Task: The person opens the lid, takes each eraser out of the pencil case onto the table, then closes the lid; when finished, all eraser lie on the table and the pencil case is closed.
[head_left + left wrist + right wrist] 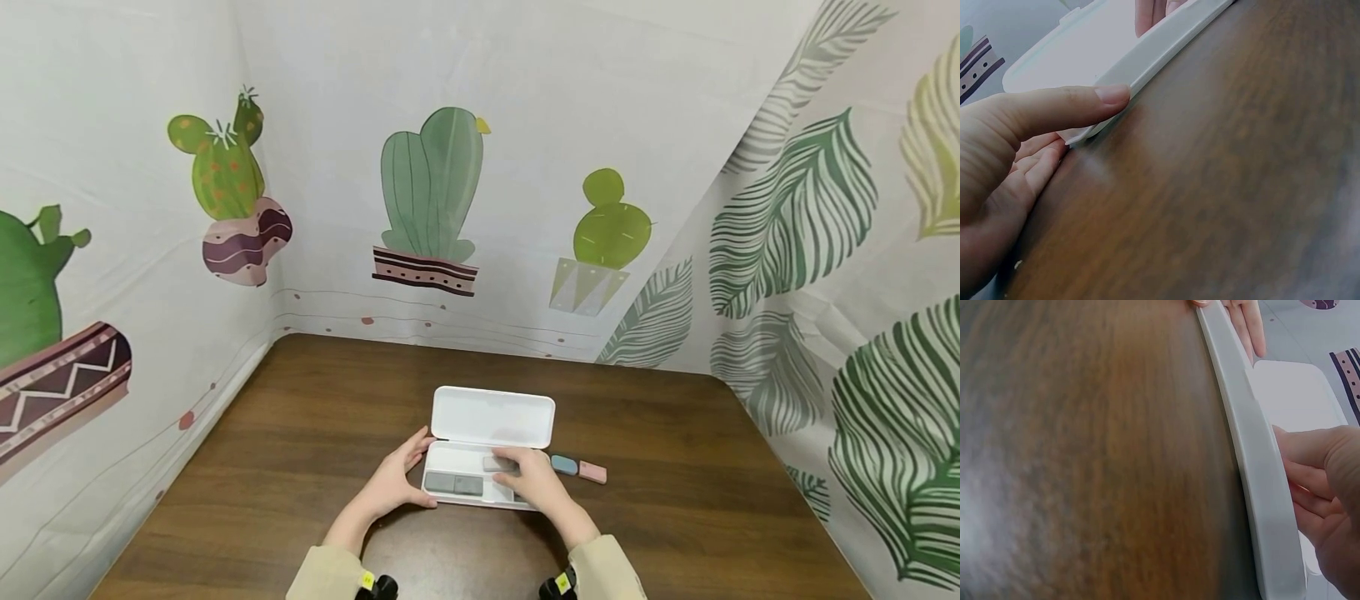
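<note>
A white pencil case (489, 503) lies on the table with its lid (492, 417) raised at the back. My left hand (392, 481) holds its left end, thumb against the front wall and fingers round the far corner. In the left wrist view that thumb (1079, 106) lies along the wall. Two grey blocks (453, 483) sit side by side in the left front of the tray. Reaching into the tray, my right hand (534, 477) pinches a pale grey block (495, 464). The case wall (1260, 462) hides those fingertips in the right wrist view.
Just right of the case, a blue eraser-like block (564, 465) and a pink one (592, 472) lie on the brown wooden table (675, 500). Cloth walls (517, 208) printed with cacti and leaves stand behind and beside the table.
</note>
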`<state>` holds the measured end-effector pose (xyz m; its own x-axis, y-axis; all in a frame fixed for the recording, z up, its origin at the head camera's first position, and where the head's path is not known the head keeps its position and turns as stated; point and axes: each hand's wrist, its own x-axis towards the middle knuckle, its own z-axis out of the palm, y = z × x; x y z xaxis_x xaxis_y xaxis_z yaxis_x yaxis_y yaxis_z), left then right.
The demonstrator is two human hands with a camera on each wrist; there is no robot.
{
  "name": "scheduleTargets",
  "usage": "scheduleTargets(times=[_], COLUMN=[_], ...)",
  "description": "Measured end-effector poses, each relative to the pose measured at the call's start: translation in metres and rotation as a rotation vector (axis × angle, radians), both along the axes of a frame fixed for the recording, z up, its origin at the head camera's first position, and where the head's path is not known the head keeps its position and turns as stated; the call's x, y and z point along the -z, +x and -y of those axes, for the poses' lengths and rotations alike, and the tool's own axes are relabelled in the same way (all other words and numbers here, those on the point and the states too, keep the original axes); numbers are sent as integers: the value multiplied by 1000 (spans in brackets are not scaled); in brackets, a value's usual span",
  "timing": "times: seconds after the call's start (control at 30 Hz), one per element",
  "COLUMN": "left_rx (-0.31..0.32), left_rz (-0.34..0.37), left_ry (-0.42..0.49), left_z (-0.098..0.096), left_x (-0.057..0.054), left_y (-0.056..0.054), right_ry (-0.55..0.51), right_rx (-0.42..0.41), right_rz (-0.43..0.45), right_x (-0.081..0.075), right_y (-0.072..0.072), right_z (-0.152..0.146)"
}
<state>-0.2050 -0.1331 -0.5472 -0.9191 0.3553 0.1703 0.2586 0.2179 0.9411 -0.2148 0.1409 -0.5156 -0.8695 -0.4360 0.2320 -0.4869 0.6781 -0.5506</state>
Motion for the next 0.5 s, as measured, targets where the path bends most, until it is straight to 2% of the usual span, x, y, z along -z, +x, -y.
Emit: scheduleTargets(times=[0.3, 0.5], left_rx=[-9, -10], left_rz=[3, 20], left_ry=[-16, 0], left_z=[0, 0], left_x=[-1, -1], left_y=[0, 0], right_ry=[-17, 22], right_rx=[-7, -14], right_rz=[-12, -29], right_x=[0, 0], right_y=[1, 1], right_z=[1, 1])
